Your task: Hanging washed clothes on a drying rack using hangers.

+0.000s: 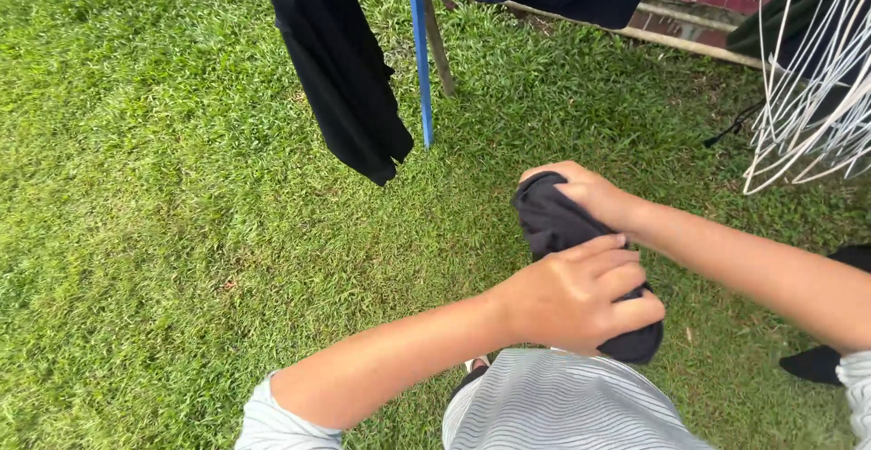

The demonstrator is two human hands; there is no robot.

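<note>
A black garment (345, 78) hangs from the blue rack pole (421, 60) over the lawn (136, 214). Lower right, the left hand (576, 300) has its fingers curled tight around a bunched dark cloth (558, 223), and the right hand (585, 191) pinches its upper end. The bundle is held above grass; a loosened grip would likely drop it there, dirtying it.

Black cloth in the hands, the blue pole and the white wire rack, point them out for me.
black cloth (553, 223), head view, on the bunched middle between the hands
blue pole (422, 60), head view, on its shaft above the grass
white wire rack (817, 78), head view, on its wires at the right edge
</note>
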